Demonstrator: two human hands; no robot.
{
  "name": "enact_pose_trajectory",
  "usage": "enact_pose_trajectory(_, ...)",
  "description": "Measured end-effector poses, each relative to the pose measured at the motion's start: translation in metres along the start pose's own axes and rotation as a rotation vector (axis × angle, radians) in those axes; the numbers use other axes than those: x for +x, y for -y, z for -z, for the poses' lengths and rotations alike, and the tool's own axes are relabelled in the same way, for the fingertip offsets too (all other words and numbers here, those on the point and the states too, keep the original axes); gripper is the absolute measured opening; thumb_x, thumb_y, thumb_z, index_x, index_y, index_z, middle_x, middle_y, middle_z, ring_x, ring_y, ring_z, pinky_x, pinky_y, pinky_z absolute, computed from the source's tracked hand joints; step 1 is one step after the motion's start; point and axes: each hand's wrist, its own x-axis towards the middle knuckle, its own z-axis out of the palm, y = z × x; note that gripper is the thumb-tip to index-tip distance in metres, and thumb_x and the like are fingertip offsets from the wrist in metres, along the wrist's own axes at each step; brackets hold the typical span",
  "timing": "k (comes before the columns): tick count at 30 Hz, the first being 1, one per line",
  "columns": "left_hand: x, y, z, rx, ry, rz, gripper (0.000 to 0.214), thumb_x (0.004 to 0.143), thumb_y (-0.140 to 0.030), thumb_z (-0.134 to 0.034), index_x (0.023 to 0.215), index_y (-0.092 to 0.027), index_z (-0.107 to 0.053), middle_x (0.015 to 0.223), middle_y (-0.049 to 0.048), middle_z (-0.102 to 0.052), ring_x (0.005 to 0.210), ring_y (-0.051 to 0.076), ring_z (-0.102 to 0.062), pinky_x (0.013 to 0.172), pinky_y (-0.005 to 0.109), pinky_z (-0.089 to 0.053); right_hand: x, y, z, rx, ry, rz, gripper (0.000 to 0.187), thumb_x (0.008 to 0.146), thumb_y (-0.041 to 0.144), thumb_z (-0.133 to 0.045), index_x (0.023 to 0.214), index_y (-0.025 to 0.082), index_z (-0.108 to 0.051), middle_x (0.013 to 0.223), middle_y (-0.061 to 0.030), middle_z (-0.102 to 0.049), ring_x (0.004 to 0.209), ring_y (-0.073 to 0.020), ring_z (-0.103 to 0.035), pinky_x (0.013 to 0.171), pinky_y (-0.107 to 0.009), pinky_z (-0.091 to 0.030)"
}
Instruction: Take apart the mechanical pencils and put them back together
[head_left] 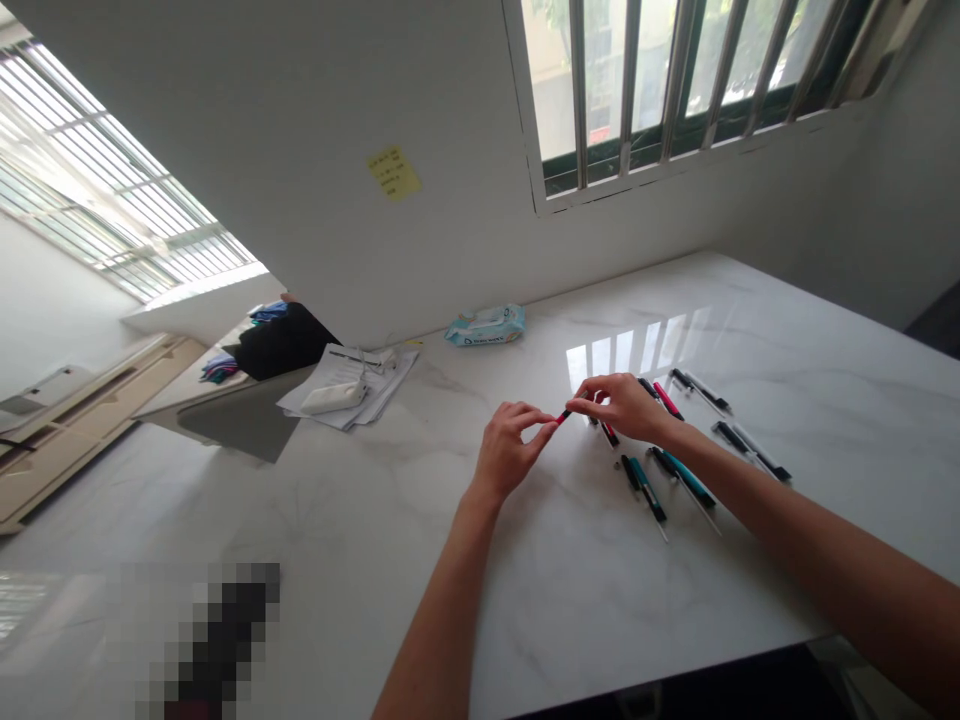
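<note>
A short red-and-black pen (562,416) is held in the air above the table, its long axis running almost level across the view and rising slightly to the right. Its dark end points left toward the left hand (510,450), while the rest disappears into the right hand (619,405). The right hand is closed in a pinch, gripping the pen among its fingers. The left hand is curled, its thumb and forefinger brought together at the dark end, though I cannot tell whether they grip it or only sit just beside it. Just past the right hand, a loose group of pens lies on a white marble table (375,520), including two teal pens (667,485), a red pen (667,400), and black pens (750,450). Farther back by the wall are a packet of wet wipes (484,325) and a stack of papers (345,385) with a white case (334,398) on top. A black bag (281,340) sits beyond the table's far edge, near a wall corner. A yellow sticky note (394,172) is stuck to the wall, a barred window (675,90) shows greenery outside, and a louvred window (112,180) brightens the left side. A pixelated blur covers something at the table's near edge.
</note>
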Motion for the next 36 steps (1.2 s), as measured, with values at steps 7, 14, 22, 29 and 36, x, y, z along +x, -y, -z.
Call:
enact_pose_trajectory(7,-0.002,0.019,0.029,0.124,-0.036,0.352,0.011,0.088,-0.034,-0.073,0.093,-0.026,-0.08,0.082,0.0004,-0.078,0.071,0.017,-0.067,0.074,0.031,-0.049,0.001,-0.001,0.002,0.059,-0.059,0.025,0.029,0.092,0.05,-0.068,0.097,0.023,-0.077,0.086,-0.002,-0.076,0.074,-0.0171,-0.066,0.071,-0.03,-0.051)
enact_pose_trajectory(14,-0.024,0.078,0.083,0.489,-0.215,0.843,0.011,0.086,-0.032,-0.071,0.094,-0.025,-0.074,0.093,0.0038,-0.079,0.1,0.028,-0.071,0.085,0.036,-0.049,0.007,-0.027,0.018,-0.281,-0.063,0.034,0.016,0.093,0.034,-0.065,0.094,0.024,-0.076,0.092,-0.0041,-0.076,0.083,-0.0215,-0.068,0.074,-0.035,-0.05)
enact_pose_trajectory(22,-0.033,0.096,0.07,0.501,-0.207,0.884,0.018,0.092,-0.036,-0.063,0.105,-0.026,-0.071,0.098,0.0058,-0.079,0.104,0.03,-0.07,0.089,0.039,-0.05,0.008,-0.023,0.034,-0.273,0.182,0.082,0.041,0.086,0.034,-0.072,0.126,0.029,-0.069,0.113,-0.0056,-0.076,0.107,-0.0281,-0.066,0.082,-0.036,-0.052)
enact_pose_trajectory(29,-0.028,0.091,0.073,0.533,-0.213,0.865,0.03,0.093,-0.04,-0.062,0.118,-0.025,-0.066,0.106,0.0077,-0.075,0.111,0.032,-0.067,0.092,0.042,-0.049,0.002,-0.032,0.032,-0.303,0.195,0.121,0.054,0.087,0.025,-0.067,0.141,0.026,-0.059,0.122,-0.008,-0.074,0.116,-0.0296,-0.06,0.092,-0.04,-0.052)
enact_pose_trajectory(36,0.005,0.052,0.044,0.488,-0.236,0.511,0.027,0.095,-0.04,-0.06,0.117,-0.026,-0.069,0.109,0.0045,-0.073,0.091,0.022,-0.068,0.083,0.033,-0.048,-0.004,-0.038,0.04,-0.269,0.171,0.114,0.049,0.089,0.028,-0.067,0.138,0.027,-0.062,0.12,-0.0073,-0.074,0.112,-0.0287,-0.06,0.088,-0.039,-0.052)
